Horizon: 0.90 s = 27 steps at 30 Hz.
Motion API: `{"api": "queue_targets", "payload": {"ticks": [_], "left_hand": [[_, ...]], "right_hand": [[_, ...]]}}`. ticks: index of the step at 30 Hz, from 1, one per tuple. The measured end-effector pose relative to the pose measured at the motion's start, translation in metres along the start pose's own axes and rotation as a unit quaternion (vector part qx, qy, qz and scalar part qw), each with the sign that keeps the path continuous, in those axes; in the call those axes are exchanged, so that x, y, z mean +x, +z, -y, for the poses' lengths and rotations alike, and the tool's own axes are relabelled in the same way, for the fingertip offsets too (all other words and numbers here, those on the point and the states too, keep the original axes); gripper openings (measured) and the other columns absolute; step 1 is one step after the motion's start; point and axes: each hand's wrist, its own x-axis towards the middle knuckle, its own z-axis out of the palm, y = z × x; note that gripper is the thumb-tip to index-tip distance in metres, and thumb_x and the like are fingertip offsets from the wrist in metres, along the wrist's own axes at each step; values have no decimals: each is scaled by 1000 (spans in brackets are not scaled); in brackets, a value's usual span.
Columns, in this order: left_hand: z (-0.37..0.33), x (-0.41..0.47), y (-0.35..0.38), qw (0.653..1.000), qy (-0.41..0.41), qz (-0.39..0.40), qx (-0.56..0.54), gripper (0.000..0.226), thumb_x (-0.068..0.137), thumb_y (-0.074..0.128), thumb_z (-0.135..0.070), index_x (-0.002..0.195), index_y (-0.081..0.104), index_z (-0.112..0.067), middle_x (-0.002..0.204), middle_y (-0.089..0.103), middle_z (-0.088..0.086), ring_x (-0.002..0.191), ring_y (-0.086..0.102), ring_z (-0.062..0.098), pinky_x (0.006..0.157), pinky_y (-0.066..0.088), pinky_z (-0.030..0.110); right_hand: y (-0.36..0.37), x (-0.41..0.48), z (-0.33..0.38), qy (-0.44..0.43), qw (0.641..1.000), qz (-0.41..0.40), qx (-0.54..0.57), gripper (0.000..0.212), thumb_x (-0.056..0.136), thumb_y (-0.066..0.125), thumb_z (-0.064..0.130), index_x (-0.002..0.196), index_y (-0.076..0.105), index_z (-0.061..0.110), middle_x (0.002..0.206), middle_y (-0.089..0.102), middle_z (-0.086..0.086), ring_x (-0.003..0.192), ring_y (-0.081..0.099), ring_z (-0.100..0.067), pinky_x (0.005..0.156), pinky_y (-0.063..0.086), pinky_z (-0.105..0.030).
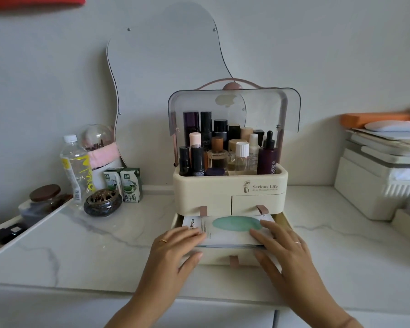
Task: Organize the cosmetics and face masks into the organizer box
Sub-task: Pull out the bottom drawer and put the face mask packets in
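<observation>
While left hand (173, 247) and right hand (282, 245) press flat — face masks (230, 234) hide drawer's (217, 258) floor.

place: home dressing area | cues: wavy wall mirror (166, 50), marble-look counter (104, 245), cosmetics organizer (206, 188), milk cartons (130, 185)

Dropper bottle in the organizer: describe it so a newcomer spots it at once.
Start at the cream plastic organizer box mid-counter, its clear lid flipped up. In its open top tray, go to the right end of the front row: the dark purple glass dropper bottle. It alone carries a black dropper bulb, unlike the clear bottle with a ribbed white cap beside it.
</observation>
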Motion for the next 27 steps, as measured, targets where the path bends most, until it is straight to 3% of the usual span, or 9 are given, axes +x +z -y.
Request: {"api": "queue_targets", "payload": {"ticks": [6,8,10,13,17,19,21,24,27], "left_hand": [[3,-3,4,1000,-8,16,3,34,86,51,-47,109,70,-31,121,62,-19,120,51,8,104,31,28],[5,-3,8,999,-30,-19,4,34,82,62,-43,112,68,-28,129,56,-13,125,46,11,104,33,33],[8,-6,10,993,-108,-48,-28,57,76,77,-33,129,56,-24,143,41,-7,133,35,10,106,28,30],[15,-5,10,947,-280,16,-153,94,69,80,-39,147,29,-24,136,51,-2,124,48,13,99,37,26],[24,6,14,929,-318,56,-181,104,68,79,-45,150,19,-22,130,55,-5,120,52,13,93,39,27],[25,13,17,923,-326,50,-200,103,72,79,-39,151,15,-19,139,48,-3,127,46,14,100,36,28],[28,21,22,920,-325,46,-213,100,77,75,-34,151,10,-16,137,40,-10,124,40,7,92,30,18],[36,33,26,923,-316,49,-213,93,82,71,-31,151,10,-16,128,31,-16,116,33,0,79,26,11],[45,42,29,926,-300,63,-219,65,83,71,-24,136,34,-20,127,55,-12,113,55,11,82,42,24]], "right_hand": [[1,-2,3,-2,999,21,-49,43,86,40,51,111,67,30,124,60,7,120,54,-17,109,21,-33],[3,-4,-1,15,999,-6,-33,40,82,59,47,117,64,28,135,52,0,129,46,-21,114,21,-42],[5,-5,-11,46,998,-25,-18,68,68,80,35,130,52,28,144,40,-8,134,37,-27,110,27,-51],[1,-1,-23,174,974,17,146,98,62,81,43,142,23,38,150,24,3,134,29,-14,105,29,-30],[7,11,-44,253,939,74,219,117,60,80,51,149,7,29,143,30,16,118,37,2,89,32,-19],[10,23,-50,260,934,80,232,113,62,81,47,148,10,26,135,36,21,100,48,14,76,37,-8],[13,36,-58,262,932,88,233,99,65,81,40,142,22,21,121,43,23,85,53,17,62,40,-5],[13,54,-69,255,928,101,253,73,68,81,34,128,42,22,121,55,9,97,57,-5,73,43,-17],[13,63,-77,239,925,115,273,59,72,78,28,124,50,27,115,63,8,103,60,-9,86,47,-26]]}}
